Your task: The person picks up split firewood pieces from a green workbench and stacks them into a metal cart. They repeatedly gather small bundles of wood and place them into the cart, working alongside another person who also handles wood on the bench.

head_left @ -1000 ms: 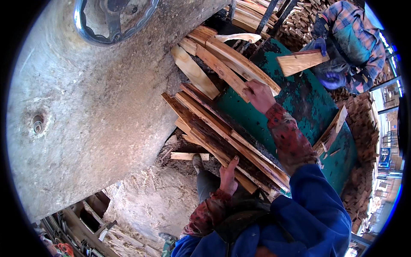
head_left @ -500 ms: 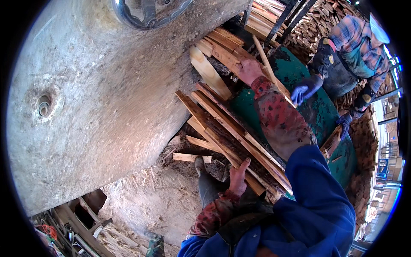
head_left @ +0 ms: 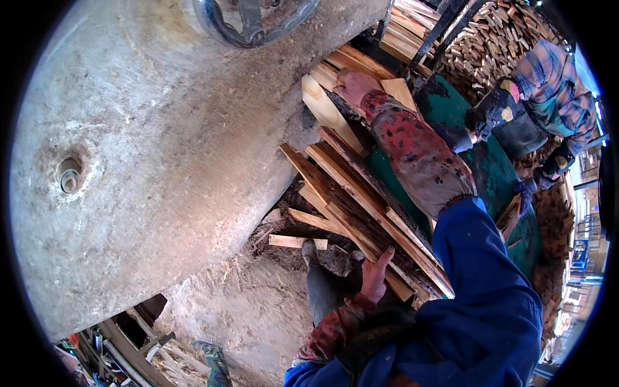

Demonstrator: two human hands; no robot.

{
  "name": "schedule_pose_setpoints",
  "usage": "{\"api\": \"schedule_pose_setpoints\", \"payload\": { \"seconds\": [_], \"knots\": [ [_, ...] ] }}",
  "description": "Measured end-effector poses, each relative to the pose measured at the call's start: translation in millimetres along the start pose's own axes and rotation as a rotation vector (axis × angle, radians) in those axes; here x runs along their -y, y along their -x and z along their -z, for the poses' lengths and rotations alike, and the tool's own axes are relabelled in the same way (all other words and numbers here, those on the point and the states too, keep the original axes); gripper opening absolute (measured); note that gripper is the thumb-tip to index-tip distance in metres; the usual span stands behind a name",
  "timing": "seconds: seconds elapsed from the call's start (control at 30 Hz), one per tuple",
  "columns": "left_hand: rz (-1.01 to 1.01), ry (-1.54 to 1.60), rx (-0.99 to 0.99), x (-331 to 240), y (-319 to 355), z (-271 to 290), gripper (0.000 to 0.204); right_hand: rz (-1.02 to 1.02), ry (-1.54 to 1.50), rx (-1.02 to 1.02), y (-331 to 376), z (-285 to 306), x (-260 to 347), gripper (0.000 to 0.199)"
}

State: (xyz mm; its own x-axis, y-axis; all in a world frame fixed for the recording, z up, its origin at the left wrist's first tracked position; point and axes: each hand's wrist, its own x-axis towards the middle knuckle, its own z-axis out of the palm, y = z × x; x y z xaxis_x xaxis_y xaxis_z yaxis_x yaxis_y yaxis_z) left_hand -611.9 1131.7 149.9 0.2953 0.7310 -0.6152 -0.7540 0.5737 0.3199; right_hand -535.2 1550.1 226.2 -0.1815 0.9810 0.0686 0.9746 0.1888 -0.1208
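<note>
A stack of long, thin wooden slats point(head_left: 361, 200) lies slanted across a green machine table point(head_left: 451, 109). My left hand point(head_left: 375, 277) rests against the near end of the stack, fingers spread on the slats. My right hand point(head_left: 353, 87) reaches far forward in a red patterned sleeve and lies on pale slats point(head_left: 325, 109) at the far end, next to the large grey rounded body point(head_left: 161, 161). Whether it grips a slat I cannot tell.
Another person in a plaid shirt point(head_left: 548, 84) stands at the far right, their gloved hand point(head_left: 459, 138) on the green table. Stacked cut wood point(head_left: 490, 32) fills the back. Scraps and sawdust point(head_left: 258, 290) cover the ground, with my boot point(head_left: 316, 277) below.
My right hand has reached further forward along the slats to the far end. The other person lowered the wood piece they held and now leans on the green table.
</note>
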Motion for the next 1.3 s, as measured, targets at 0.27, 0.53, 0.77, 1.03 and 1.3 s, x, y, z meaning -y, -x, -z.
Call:
{"api": "schedule_pose_setpoints", "payload": {
  "seconds": [0.27, 0.53, 0.77, 1.03, 1.3],
  "knots": [
    [0.049, -0.004, 0.004, 1.0, 0.2, 3.3, 0.042, -0.093, 0.034, -0.066, -27.9, -11.9, 3.3, 0.032],
    [-0.014, -0.049, -0.023, -3.1, 2.5, -1.9, 0.041, 0.019, -0.177, -0.019, 91.8, 13.0, -50.8, 0.027],
    [0.056, -0.061, -0.021, -0.6, 4.2, -5.5, 0.056, -0.131, -0.491, -0.01, 263.0, 49.8, -92.4, 0.024],
    [0.009, -0.014, 0.016, 7.7, 4.2, 2.5, 0.061, -0.379, -0.812, 0.058, 450.6, 89.3, -74.4, 0.026],
    [0.032, -0.005, 0.075, 11.1, 6.9, 10.1, 0.062, -0.234, -0.789, 0.186, 505.3, 49.0, -46.1, 0.029]
  ]
}}
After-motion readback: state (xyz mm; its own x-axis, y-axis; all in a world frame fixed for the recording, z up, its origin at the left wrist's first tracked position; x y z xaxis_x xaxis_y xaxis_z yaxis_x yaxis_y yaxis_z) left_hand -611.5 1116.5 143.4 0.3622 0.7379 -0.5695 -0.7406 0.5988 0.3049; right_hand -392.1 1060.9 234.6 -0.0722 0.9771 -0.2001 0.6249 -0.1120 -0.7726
